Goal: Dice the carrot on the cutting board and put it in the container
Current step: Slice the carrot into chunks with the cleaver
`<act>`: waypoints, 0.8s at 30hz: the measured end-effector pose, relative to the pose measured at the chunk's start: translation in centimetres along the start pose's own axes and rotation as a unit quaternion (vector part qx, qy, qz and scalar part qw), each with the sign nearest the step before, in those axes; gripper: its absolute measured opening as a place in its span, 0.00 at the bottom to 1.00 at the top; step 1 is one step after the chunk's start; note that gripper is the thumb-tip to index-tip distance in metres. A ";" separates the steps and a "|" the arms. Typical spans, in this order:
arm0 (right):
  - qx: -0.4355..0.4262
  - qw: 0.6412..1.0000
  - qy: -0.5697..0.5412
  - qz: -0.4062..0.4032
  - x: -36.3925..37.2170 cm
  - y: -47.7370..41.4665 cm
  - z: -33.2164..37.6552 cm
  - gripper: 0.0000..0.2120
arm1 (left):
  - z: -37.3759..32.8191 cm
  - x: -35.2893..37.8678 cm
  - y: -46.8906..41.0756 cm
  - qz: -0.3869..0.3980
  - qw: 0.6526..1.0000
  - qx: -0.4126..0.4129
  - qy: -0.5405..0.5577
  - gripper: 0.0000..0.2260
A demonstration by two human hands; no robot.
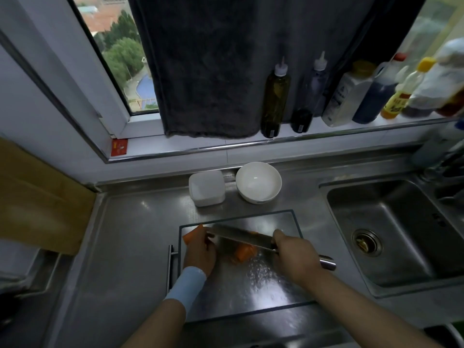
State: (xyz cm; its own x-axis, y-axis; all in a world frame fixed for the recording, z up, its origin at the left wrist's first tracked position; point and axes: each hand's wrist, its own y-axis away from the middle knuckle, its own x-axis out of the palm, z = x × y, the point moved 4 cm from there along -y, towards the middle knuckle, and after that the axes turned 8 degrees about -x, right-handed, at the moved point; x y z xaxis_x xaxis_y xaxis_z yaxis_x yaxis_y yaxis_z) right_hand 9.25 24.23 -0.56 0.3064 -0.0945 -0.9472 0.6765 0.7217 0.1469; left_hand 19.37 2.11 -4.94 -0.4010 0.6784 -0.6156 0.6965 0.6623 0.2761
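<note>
Head view shows you a brushed steel counter (130,234), dull grey with soft glare. A rectangular board (266,280) lies flat on it, shiny, beaded with water, dark-rimmed, with a bar handle on its left edge.

Your right hand (292,254) is curled tight round the round steel handle of a knife (241,236). Its broad flat blade runs leftward across the far part of the board. Your left hand (199,252), with a pale blue wristband (184,288), has bent fingers gripping the carrot (191,236) at the board's far left corner, right against the blade's tip.

The carrot is bright orange and matte. One long blunt piece sticks out past your left fingers, and blocky cut chunks (244,251) lie on the board just under the blade, between your hands. How many chunks there are is blurred.

The container (207,188) is milky white plastic, square with rounded corners. It sits on the counter just beyond the board's far edge, beside a round white bowl (266,194).

The board's near half is bare wet surface. To its right the counter drops into a steel sink (401,222), close to the board's right edge. To the left is a wide stretch of counter. Behind it, bottles (275,96) and a dark towel (206,71) line the sill.
</note>
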 end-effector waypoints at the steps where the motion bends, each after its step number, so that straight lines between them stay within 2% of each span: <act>1: -0.008 1.000 0.009 -0.003 -0.1 0.0 0.1 0.09 | -0.1 -0.8 -0.4 -0.042 0.999 -0.006 0.015 0.17; 4: -0.020 0.999 0.025 -0.021 -0.6 -0.3 0.4 0.11 | -0.4 -2.2 -1.7 -0.087 0.993 -0.042 0.075 0.17; 7: -0.031 0.998 0.041 -0.025 -0.7 -0.4 0.6 0.13 | -2.0 -3.2 -2.3 -0.109 0.994 0.017 0.026 0.14; 9: -0.038 0.998 0.054 -0.012 -0.3 -0.5 0.6 0.15 | -4.1 -2.9 -2.2 -0.046 0.995 0.081 -0.035 0.11; 11: -0.056 0.996 0.071 -0.002 0.1 -0.5 0.7 0.17 | -5.8 -1.6 -2.1 0.092 0.988 0.102 -0.067 0.09; 12: -0.069 0.995 0.075 -0.002 0.2 -0.4 0.8 0.17 | -6.3 -0.7 -2.1 0.164 0.977 0.097 -0.092 0.11; 14: -0.095 0.992 0.078 -0.008 0.3 -0.3 1.3 0.15 | -6.6 0.5 -2.3 0.232 0.947 0.109 -0.194 0.17; 17: -0.112 0.990 0.081 -0.018 0.3 -0.4 1.9 0.15 | -5.7 1.3 -3.2 0.255 0.925 0.105 -0.263 0.14; 21: -0.118 0.989 0.080 -0.027 0.1 -0.7 2.5 0.13 | -4.4 1.1 -4.2 0.268 0.925 0.089 -0.254 0.05; 24: -0.111 0.991 0.072 -0.030 -0.5 -0.8 2.6 0.10 | -3.9 0.3 -4.8 0.252 0.932 0.091 -0.246 0.07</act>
State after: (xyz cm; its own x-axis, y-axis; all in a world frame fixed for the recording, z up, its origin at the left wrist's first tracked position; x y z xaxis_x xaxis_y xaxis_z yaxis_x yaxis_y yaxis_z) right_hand 10.26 21.90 0.50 0.1602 -0.0548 -0.9856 0.5225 0.8518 0.0376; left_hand 13.59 0.42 -3.55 0.2939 0.6302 -0.7187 0.8302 0.2044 0.5187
